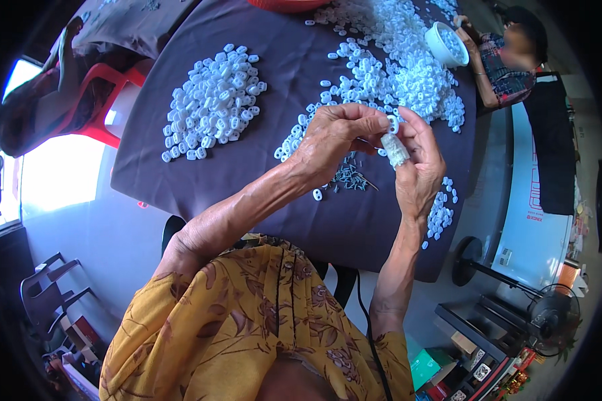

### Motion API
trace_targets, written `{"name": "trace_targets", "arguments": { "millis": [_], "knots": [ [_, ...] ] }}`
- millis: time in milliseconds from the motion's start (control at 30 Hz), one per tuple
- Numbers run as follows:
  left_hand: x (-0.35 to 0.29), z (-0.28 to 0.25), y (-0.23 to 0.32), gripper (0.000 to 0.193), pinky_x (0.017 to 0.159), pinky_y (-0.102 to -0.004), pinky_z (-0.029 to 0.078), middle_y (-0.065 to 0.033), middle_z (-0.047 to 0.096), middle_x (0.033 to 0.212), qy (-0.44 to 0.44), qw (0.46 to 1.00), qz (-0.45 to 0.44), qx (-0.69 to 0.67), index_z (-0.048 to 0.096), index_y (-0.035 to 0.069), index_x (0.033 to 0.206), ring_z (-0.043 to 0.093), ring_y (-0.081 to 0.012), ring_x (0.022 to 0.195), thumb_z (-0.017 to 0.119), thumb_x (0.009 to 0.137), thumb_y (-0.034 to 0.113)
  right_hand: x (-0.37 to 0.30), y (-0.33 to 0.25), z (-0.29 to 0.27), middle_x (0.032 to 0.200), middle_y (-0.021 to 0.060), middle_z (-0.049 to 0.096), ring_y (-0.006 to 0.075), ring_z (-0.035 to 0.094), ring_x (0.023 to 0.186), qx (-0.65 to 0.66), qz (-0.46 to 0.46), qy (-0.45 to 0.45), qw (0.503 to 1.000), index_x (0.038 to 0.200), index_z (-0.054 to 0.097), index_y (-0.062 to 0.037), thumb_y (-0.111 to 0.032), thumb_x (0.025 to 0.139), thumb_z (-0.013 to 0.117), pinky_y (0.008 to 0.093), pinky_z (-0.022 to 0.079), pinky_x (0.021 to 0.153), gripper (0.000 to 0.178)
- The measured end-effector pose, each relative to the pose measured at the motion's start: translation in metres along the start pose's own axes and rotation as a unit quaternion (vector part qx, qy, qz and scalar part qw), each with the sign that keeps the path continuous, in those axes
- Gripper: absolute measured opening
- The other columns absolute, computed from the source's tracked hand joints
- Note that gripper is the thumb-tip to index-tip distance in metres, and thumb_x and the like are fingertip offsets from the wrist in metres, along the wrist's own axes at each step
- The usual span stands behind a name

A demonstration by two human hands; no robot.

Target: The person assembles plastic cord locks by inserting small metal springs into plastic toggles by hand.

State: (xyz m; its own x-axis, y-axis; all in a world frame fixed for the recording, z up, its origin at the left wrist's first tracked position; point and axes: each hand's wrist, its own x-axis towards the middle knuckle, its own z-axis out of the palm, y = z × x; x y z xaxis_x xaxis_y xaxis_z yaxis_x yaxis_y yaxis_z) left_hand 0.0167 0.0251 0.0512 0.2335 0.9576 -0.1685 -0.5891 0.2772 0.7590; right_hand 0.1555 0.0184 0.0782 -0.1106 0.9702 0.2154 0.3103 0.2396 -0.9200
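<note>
In front of me, my left hand (pixel 341 130) and my right hand (pixel 420 150) meet above the table. Between their fingertips is a small white oval plastic piece with two holes (pixel 393 125). My left thumb and forefinger pinch at its left side, while my right fingers curl round the other side. A whitish wrap (pixel 395 150) covers my right thumb. Something thin shows under my left fingers, too small to make out. Below the hands lies a small heap of dark screws (pixel 350 176), with one loose white piece (pixel 318 194) beside it.
A dark cloth covers the table (pixel 281 73). White pieces form a pile (pixel 214 100) at left, a large spread (pixel 415 73) at far right and a small group (pixel 440 212) near the right edge. A co-worker (pixel 508 63) sits by a white bowl (pixel 447 45). A red chair (pixel 104 100) stands left.
</note>
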Motion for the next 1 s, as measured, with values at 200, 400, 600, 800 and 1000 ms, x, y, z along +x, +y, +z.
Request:
{"name": "trace_targets", "arguments": {
  "millis": [200,400,600,800,1000],
  "knots": [
    [0.0,0.005,-0.002,0.019,0.072,-0.0269,0.047,-0.0063,0.061,0.081,0.007,0.998,-0.04,-0.05,0.059,0.0,0.09,0.059,-0.0139,0.077,0.058,0.083,0.018,0.002,0.003,0.009,0.083,0.0122,0.058,0.0245,0.058,0.073,-0.312,-0.216,0.045,0.924,0.105,0.053,-0.001,0.003,0.066,0.057,0.0331,0.048,0.063,0.039],
    [0.0,-0.001,-0.008,0.021,0.07,-0.0282,0.048,-0.005,0.059,0.077,0.002,0.997,-0.05,-0.065,0.059,0.001,0.089,0.058,-0.0134,0.074,0.057,0.084,0.021,-0.001,0.005,0.003,0.088,0.0124,0.059,0.0265,0.059,0.078,-0.286,-0.17,0.029,0.943,0.104,0.054,-0.0019,0.0,0.067,0.057,0.033,0.047,0.068,0.037],
    [0.005,-0.009,-0.006,0.027,0.064,-0.0281,0.047,-0.006,0.059,0.075,-0.013,0.998,-0.052,-0.032,0.061,0.001,0.083,0.056,-0.0139,0.068,0.056,0.084,0.028,-0.003,0.003,-0.003,0.092,0.0124,0.062,0.0247,0.06,0.08,-0.252,-0.115,0.024,0.961,0.103,0.058,-0.0042,0.001,0.067,0.055,0.0306,0.047,0.07,0.037],
    [0.012,-0.009,-0.002,0.022,0.066,-0.027,0.048,-0.0074,0.063,0.078,-0.046,0.995,-0.064,0.065,0.06,0.0,0.087,0.058,-0.0129,0.069,0.059,0.082,0.022,-0.003,0.004,-0.004,0.092,0.0127,0.062,0.0244,0.06,0.075,-0.255,-0.117,-0.02,0.96,0.105,0.057,-0.0042,0.003,0.064,0.052,0.0317,0.047,0.069,0.042],
    [0.011,-0.004,-0.008,0.02,0.067,-0.0268,0.048,-0.0089,0.063,0.078,-0.033,0.997,-0.041,0.05,0.06,0.0,0.084,0.059,-0.0138,0.068,0.059,0.082,0.02,-0.003,0.011,-0.003,0.087,0.0115,0.059,0.0241,0.058,0.072,-0.294,-0.157,-0.022,0.943,0.107,0.053,-0.0014,0.004,0.062,0.054,0.0335,0.047,0.066,0.045]
  ]
}}
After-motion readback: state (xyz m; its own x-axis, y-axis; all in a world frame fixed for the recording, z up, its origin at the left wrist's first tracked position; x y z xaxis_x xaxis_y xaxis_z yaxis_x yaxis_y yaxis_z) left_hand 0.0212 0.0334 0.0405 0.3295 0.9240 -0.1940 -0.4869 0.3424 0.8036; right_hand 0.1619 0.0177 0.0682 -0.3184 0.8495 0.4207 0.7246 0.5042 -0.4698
